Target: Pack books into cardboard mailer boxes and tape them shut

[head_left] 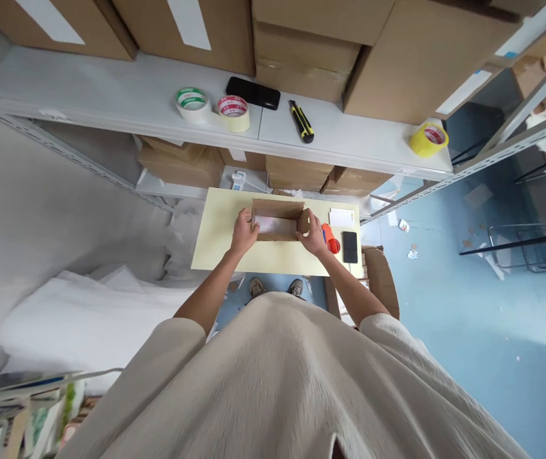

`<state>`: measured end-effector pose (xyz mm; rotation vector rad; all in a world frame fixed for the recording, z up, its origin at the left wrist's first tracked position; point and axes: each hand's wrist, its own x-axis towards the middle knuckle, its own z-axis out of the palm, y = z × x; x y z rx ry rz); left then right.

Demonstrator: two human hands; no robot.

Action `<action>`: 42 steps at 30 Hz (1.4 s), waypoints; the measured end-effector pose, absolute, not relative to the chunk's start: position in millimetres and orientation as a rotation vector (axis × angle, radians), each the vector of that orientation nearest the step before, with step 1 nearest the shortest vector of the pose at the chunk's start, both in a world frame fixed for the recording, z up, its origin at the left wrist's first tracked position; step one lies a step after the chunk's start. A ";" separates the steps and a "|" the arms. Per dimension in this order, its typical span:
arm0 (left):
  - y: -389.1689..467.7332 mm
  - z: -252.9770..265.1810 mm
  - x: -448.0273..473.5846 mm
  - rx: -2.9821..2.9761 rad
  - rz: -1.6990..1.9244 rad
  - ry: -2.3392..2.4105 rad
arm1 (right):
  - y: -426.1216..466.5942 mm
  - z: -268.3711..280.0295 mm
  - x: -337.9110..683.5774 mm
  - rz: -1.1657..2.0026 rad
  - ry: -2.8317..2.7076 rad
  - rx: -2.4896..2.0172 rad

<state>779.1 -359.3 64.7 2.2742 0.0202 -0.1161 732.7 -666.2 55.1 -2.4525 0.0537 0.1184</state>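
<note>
A small open cardboard box (280,209) stands on the pale yellow table in front of me, and something whitish shows inside it. My left hand (244,231) grips the box's left end, fingers curled over the edge. At the opposite end, my right hand (313,234) pinches the raised right flap. Close to the right hand lies an orange-red tape dispenser (330,238). Beyond it are a dark phone-like object (350,247) and a stack of white cards or paper (341,217).
The pale yellow table (220,245) sits below a grey metal shelf (124,83) holding large cartons (301,57), tape rolls (234,113), a black phone (253,93) and a yellow-black utility knife (301,121). An open carton (381,280) stands on the floor at right; white wrapping (95,312) lies left.
</note>
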 end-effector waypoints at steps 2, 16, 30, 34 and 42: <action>-359.8 69.9 774.6 2.312 -0.238 -0.150 | -662.2 59.5 736.1 0.109 -0.011 -2.391; -375.9 108.3 790.9 2.662 -0.337 -0.396 | -655.0 66.3 727.8 0.104 -0.009 -2.343; -416.7 102.9 795.5 2.692 -0.234 -0.508 | -741.2 13.0 655.3 0.199 0.677 -2.475; -419.2 98.3 784.5 2.734 -0.209 -0.441 | -767.1 -9.3 647.2 0.297 0.742 -2.453; -426.7 88.4 768.2 2.775 -0.299 -0.369 | -782.2 -29.4 642.7 0.348 0.743 -2.448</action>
